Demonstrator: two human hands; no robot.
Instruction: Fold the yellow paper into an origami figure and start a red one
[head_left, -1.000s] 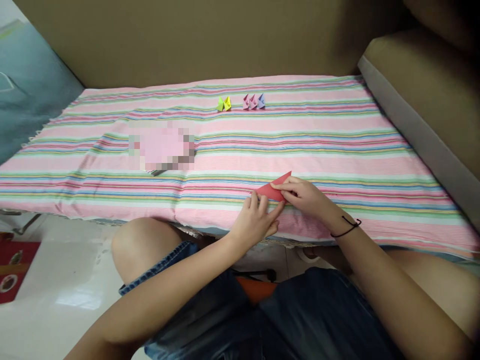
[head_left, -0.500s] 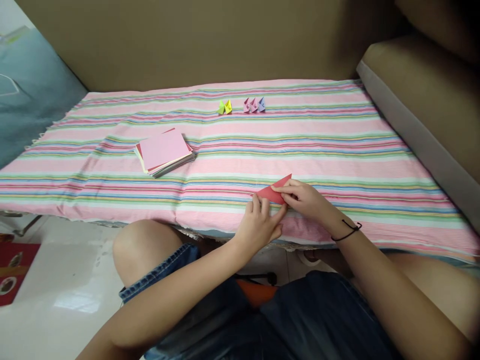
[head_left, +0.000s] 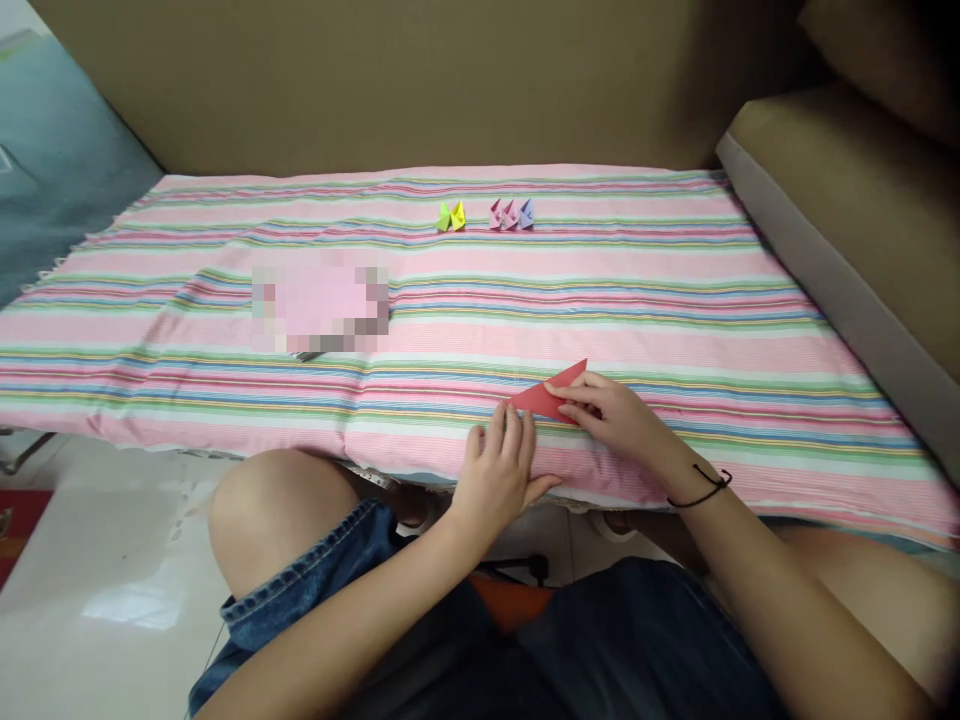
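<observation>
A red sheet of paper, folded to a triangle, lies near the front edge of the striped cloth. My right hand pinches it along its right part, thumb and index finger closed on it. My left hand rests at the paper's left corner and lower edge, fingers stretched out and thumb apart. Fingertips of that hand reach the paper's edge; whether they press on it I cannot tell.
At the back stand small folded paper pieces: a green and yellow pair, then two pink ones and a purple one. A pixelated stack with pink on top lies left. A brown cushion borders the right side.
My left hand has shifted left and down, its thumb and fingers drawing away from the middle of the red paper. My right hand keeps its pinch. The view has shifted slightly.
</observation>
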